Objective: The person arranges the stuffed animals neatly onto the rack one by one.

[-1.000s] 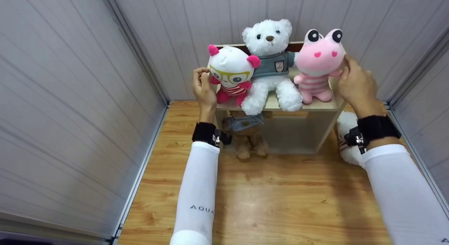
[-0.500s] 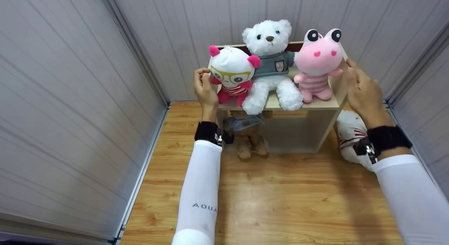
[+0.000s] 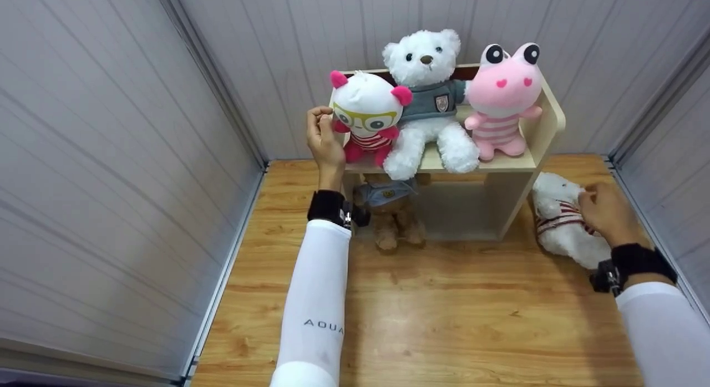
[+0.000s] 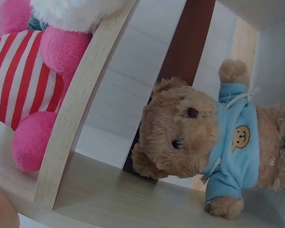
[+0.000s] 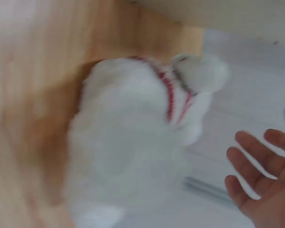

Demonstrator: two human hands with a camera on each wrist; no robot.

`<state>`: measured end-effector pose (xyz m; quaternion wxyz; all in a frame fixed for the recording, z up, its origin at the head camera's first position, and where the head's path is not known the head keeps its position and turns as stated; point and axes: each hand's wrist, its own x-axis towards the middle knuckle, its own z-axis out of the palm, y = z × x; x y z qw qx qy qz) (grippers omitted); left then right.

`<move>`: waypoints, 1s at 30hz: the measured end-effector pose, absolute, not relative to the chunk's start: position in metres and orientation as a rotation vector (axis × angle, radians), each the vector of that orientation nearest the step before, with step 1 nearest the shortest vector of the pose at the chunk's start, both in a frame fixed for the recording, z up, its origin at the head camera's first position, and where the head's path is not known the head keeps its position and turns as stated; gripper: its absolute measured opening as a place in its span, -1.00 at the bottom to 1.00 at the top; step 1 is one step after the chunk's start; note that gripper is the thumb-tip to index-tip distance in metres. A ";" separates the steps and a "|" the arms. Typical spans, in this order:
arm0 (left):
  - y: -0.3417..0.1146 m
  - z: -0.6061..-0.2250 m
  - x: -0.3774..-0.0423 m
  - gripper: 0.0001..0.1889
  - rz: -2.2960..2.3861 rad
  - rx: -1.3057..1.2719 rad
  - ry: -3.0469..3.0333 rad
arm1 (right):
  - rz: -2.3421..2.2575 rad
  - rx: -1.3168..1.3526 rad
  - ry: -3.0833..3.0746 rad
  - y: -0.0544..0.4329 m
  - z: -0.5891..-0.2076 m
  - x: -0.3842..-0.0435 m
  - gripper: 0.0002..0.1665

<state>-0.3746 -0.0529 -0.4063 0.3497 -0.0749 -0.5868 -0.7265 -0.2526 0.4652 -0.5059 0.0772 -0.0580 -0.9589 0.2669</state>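
My left hand (image 3: 326,146) grips the left side panel of a small wooden shelf, beside a plush panda (image 3: 366,118) with pink ears and yellow glasses. A white teddy bear (image 3: 427,60) in a grey-blue sweater and a pink plush frog (image 3: 502,93) sit to the panda's right on the top board. Below stands a brown teddy bear (image 4: 180,128) in a light-blue hoodie. Over a white plush toy (image 3: 560,226) in red-striped clothing, lying on the floor, is my right hand (image 3: 610,212). In the right wrist view its fingers (image 5: 261,152) are spread, apart from the toy.
The shelf (image 3: 554,123) stands near the back wall (image 3: 310,32), its right panel beside the floor toy. Grey panel walls rise at left (image 3: 111,154) and right (image 3: 671,126). Wooden floor (image 3: 444,309) extends in front of the shelf.
My right hand has let go of the shelf's right side and moved down and right to the white plush toy on the floor. My left hand has stayed almost still.
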 end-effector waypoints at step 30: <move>-0.058 -0.408 -0.374 -0.80 -1.831 -0.200 -1.581 | 0.851 -0.399 -3.105 0.447 -0.590 -0.227 -0.49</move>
